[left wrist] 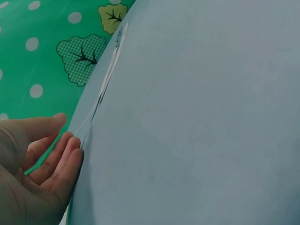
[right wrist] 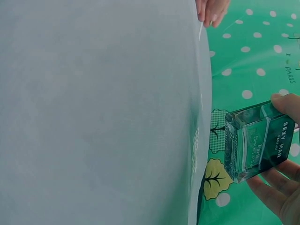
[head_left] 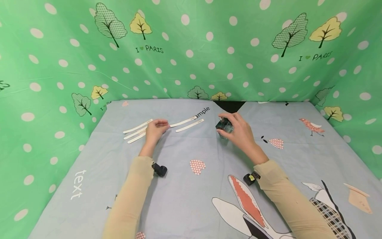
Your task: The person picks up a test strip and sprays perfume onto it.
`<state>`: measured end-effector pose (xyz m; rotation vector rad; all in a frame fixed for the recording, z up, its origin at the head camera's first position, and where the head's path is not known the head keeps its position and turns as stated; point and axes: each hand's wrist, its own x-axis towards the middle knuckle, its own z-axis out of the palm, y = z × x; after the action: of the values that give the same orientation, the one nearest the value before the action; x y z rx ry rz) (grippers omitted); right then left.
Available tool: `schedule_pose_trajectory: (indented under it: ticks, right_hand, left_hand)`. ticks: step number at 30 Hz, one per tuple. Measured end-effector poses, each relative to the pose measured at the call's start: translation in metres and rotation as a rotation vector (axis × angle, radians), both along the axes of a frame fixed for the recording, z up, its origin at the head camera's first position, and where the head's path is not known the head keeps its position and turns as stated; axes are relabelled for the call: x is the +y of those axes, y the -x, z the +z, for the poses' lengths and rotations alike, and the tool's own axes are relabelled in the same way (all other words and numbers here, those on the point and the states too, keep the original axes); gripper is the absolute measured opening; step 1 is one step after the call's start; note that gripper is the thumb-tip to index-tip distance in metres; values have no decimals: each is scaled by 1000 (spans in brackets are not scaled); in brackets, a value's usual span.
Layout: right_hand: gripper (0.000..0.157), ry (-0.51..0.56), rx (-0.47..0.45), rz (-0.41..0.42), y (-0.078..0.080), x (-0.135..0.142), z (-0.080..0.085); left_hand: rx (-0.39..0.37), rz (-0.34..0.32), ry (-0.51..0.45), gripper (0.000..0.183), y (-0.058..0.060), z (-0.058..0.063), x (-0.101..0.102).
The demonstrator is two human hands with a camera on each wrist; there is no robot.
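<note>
My right hand [head_left: 242, 132] grips a square glass perfume bottle [right wrist: 255, 140], thumb on one side and fingers on the other. Dark lettering-bearing glass fills its upper part, reading "SEXY MAN", and the lower part is clear greenish. In the head view the bottle [head_left: 223, 127] is over the back middle of the table. My left hand [head_left: 156, 132] is low over the table among white paper strips, thumb and fingers apart in the left wrist view. One strip [head_left: 183, 122] starts right at its fingertips, with a second strip [head_left: 191, 125] in front. Several more strips [head_left: 134, 136] lie to its left, partly hidden.
A grey-blue printed cloth [head_left: 179, 199] covers the table, with hearts, birds and a rabbit on it. Green dotted fabric [head_left: 209, 49] hangs at the back and both sides. Each wrist wears a small black camera [head_left: 160, 170].
</note>
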<state>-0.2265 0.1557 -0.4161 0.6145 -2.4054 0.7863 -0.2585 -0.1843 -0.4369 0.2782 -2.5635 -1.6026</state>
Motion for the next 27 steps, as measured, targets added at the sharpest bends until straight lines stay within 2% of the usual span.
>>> schedule_pose_trajectory:
  ticks: [8,14,21,27]
  right_hand:
    - [56,4,0,1,0,-1,2]
    - [56,6,-1,-2,0,0,3]
    - [57,5,-8,-13,-3,2,1]
    - [57,1,-7,-7,-4,1,2]
  left_hand:
    - [-2,7,22,30,1,0,0]
    - [3,37,47,33,2,-2,3]
    - [-45,48,90,35,2,-7,9]
    - [-69,65,125,32,-1,-6,8]
